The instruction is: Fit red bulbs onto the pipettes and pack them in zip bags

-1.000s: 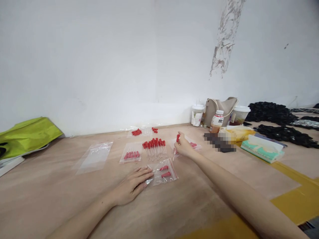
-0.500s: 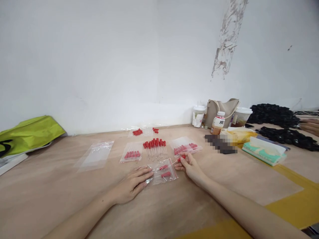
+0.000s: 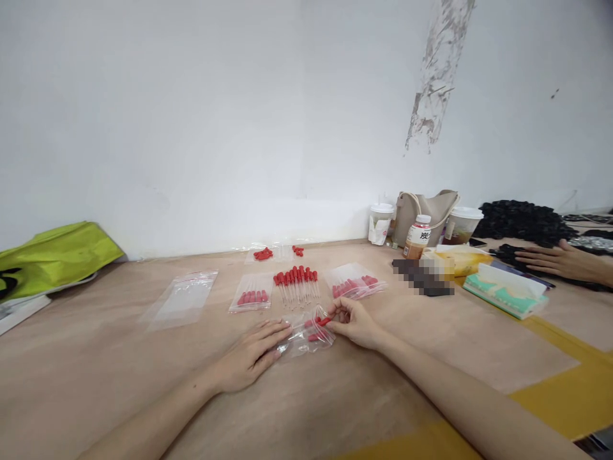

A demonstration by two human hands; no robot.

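Observation:
In the head view a clear zip bag lies before me with red-bulbed droppers inside. My left hand rests flat with its fingers stretched out, the tips pressing on the bag's left end. At the bag's right-hand mouth, my right hand pinches a dropper by its red bulb; its thin tube reaches into the plastic and is hard to make out. Just behind lies a row of red-bulbed droppers. Filled bags flank this row, one bag on the left and another bag on the right.
Flat clear bags lie at left. Loose red bulbs sit on plastic by the wall. Farther right are a bottle, a cup, a grey bag and a tissue pack. Another person's hand rests on black items.
My right hand has moved slightly left, bringing the dropper into the bag's mouth, which is now crumpled. My left hand has stayed in place. The other person's hand has come farther into view.

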